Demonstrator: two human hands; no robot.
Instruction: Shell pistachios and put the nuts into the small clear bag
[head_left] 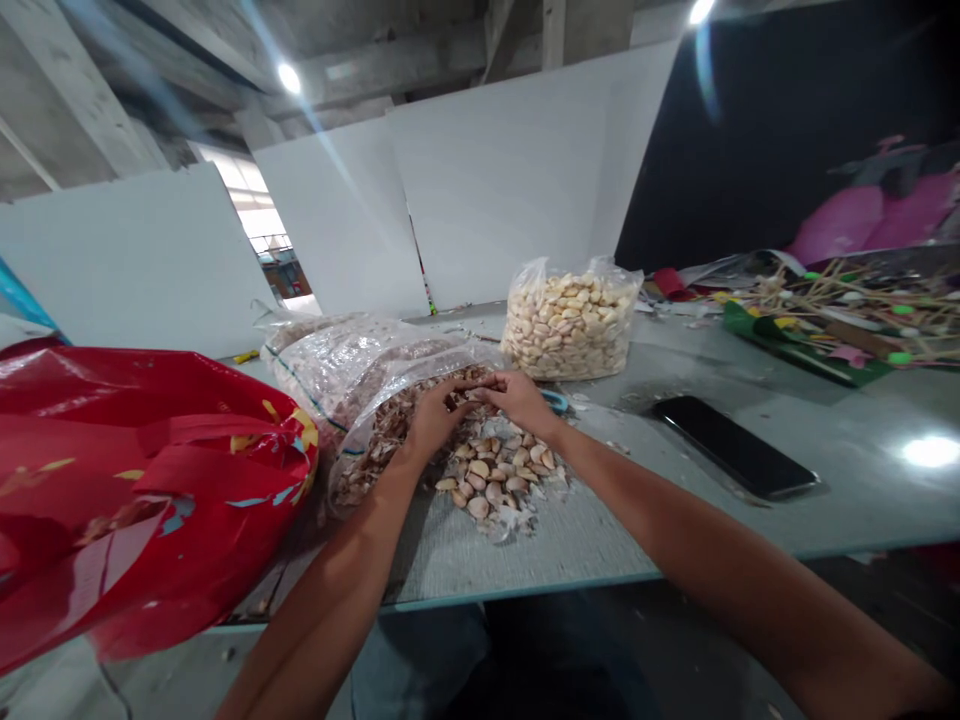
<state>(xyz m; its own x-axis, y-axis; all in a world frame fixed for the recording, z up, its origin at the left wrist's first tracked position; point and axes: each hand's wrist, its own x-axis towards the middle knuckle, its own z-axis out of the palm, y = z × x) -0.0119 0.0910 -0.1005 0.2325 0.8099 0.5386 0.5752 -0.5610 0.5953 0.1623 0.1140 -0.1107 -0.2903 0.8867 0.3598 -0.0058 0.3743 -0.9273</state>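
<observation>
My left hand (437,415) and my right hand (523,402) meet over the mouth of a clear plastic bag. Their fingertips are pinched together on a small garlic clove, mostly hidden by the fingers. Just below them lies a loose pile of unpeeled garlic cloves (491,478) with papery skins around it. The clear bag (360,350) opens toward me and is full of brownish garlic skins (386,425). Behind my right hand stands a clear bag of peeled garlic cloves (570,325). A light-blue ring-shaped handle (555,401) shows partly beside my right hand.
A big red bag (202,480) bulges over the table's left side. On the right lies a black phone (735,445). Farther right are a heap of thin sticks (832,300), green wrapping (802,345) and pink spray bottles (840,222). The grey table's front edge (525,592) runs close to me.
</observation>
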